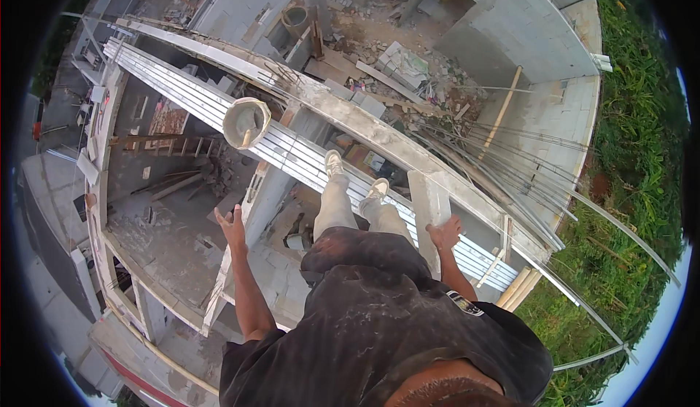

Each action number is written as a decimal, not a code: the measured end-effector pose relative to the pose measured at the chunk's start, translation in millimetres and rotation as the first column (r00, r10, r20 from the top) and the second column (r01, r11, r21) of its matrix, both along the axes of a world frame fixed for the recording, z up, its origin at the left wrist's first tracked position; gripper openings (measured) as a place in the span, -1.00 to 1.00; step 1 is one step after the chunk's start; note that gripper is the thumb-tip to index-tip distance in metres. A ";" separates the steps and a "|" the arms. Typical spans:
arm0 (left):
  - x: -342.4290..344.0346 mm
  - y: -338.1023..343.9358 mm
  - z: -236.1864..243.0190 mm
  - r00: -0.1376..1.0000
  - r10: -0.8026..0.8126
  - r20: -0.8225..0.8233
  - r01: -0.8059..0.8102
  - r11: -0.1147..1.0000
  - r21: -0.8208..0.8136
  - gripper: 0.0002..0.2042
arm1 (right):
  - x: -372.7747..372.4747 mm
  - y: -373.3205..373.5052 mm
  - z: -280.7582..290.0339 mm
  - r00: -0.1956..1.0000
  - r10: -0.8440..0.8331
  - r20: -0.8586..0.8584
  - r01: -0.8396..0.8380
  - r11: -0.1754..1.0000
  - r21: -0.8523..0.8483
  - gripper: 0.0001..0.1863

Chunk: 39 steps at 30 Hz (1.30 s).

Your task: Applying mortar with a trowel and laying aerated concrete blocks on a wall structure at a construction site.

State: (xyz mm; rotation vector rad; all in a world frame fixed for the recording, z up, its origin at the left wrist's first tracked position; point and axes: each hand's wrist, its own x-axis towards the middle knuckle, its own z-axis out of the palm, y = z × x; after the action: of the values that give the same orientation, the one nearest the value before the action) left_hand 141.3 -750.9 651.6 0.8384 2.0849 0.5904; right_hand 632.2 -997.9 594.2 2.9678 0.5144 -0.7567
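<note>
My left hand [232, 226] hangs in the air with its fingers spread and nothing in them. It is out over the open room below, left of my legs. My right hand [445, 233] is on the right edge of a long pale grey block [429, 197], its fingers bent against it. The block's lower end is hidden by my arm and body. Up and left of my feet, a round bucket [235, 131] with grey stuff inside stands on the silvery metal planks [292, 152]. A tool handle [247, 136] sticks up in the bucket.
My shoes [333, 163] stand on the narrow planks, high above rubble-strewn rooms. A concrete beam [379, 130] runs alongside, with long rods [503, 166] past it. Another bucket [294, 19] stands farther off. Wooden poles [519, 288] lie at right, near green plants [634, 130].
</note>
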 end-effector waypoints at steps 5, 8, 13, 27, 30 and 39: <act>-23.9 -64.3 -27.8 0.985 0.174 0.005 -0.171 0.972 -0.162 -0.08 | 11.9 71.2 -14.3 0.978 0.207 0.031 -0.207 0.978 -0.002 -0.09; -28.0 -80.4 -32.6 0.981 0.192 -0.027 -0.193 0.967 -0.167 -0.07 | 6.1 117.3 -31.5 0.947 0.309 0.089 -0.309 0.951 -0.016 -0.13; -30.9 -72.0 -13.7 0.985 0.169 0.019 -0.163 0.970 -0.182 -0.12 | -14.7 186.8 -74.7 0.903 0.411 0.123 -0.417 0.909 0.024 -0.21; 62.9 -68.7 -130.3 0.940 0.207 0.269 -0.194 0.978 -0.077 -0.13 | -58.1 378.4 -253.6 0.728 0.677 0.106 -0.685 0.722 0.095 -0.15; 78.7 -13.0 -192.6 0.968 0.038 0.248 -0.018 0.996 -0.084 -0.11 | -68.0 414.2 -311.2 0.670 0.723 0.169 -0.742 0.662 0.110 -0.16; 70.1 55.0 -275.2 0.884 -0.404 -0.234 0.435 0.895 0.099 -0.34 | -100.9 480.5 -470.5 0.638 0.758 0.134 -0.766 0.607 0.211 -0.12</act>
State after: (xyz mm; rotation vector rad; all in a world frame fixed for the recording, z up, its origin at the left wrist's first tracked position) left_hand 211.4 -695.9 376.5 1.4497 1.9642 0.4363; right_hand 531.3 -517.4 123.7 2.4837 1.8345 -0.5503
